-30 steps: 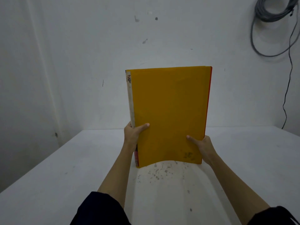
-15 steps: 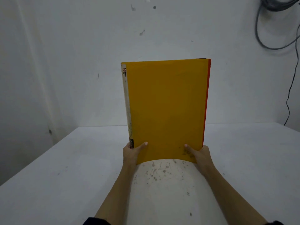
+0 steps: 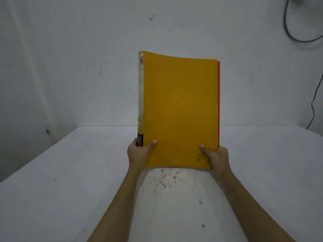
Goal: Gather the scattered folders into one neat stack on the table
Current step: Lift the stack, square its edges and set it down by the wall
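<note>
A yellow folder (image 3: 180, 109) stands upright in front of me over the white table (image 3: 70, 180), its printed spine on the left. A red folder (image 3: 218, 102) shows as a thin edge behind its right side. My left hand (image 3: 138, 154) grips the lower left corner at the spine, thumb on the front cover. My right hand (image 3: 215, 157) grips the lower right corner, thumb on the cover. The folders' bottom edge is at the table surface; contact cannot be told. The top edge bows slightly.
The white table runs to a white wall behind. The table surface in front of me (image 3: 174, 189) is speckled with dark marks. A grey cable loop (image 3: 297, 32) and a thin black wire (image 3: 313, 105) hang on the wall at the right.
Both hands have slid down to the folders' bottom corners, and the upright folders have come lower toward the table. The top edge now bows.
</note>
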